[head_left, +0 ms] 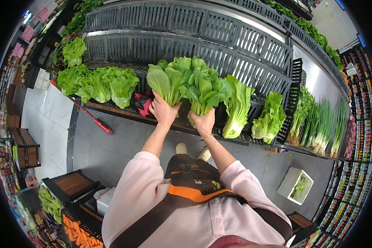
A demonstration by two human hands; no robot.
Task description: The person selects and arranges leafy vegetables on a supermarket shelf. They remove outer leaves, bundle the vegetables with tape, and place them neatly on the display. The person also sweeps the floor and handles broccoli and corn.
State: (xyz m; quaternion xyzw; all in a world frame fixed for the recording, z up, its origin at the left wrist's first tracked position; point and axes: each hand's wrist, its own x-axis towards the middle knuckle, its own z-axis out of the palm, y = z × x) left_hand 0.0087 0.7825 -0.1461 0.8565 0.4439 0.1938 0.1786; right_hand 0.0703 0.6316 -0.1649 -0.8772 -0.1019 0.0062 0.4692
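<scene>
My left hand (164, 110) is closed around the stems of a bunch of leafy greens (170, 77), just right of a pink and black cloth (142, 104). A ring shows on one finger. With my right hand (203, 121), a bracelet at its wrist, I grip a second leafy bunch (204, 83). The two bunches touch, upright at the front of the black slatted display rack (179, 49). Right of them stand a long mustard-like green (237, 108) and a curly lettuce (269, 117). Several lettuces (121, 85) are lined up at the left.
Spring onions (324, 127) fill the rack's right end. A red-handled pole (94, 119) leans at the rack's left front. A white foam box (293, 186) with greens is on the floor at right. Crates with carrots (77, 232) stand behind at lower left.
</scene>
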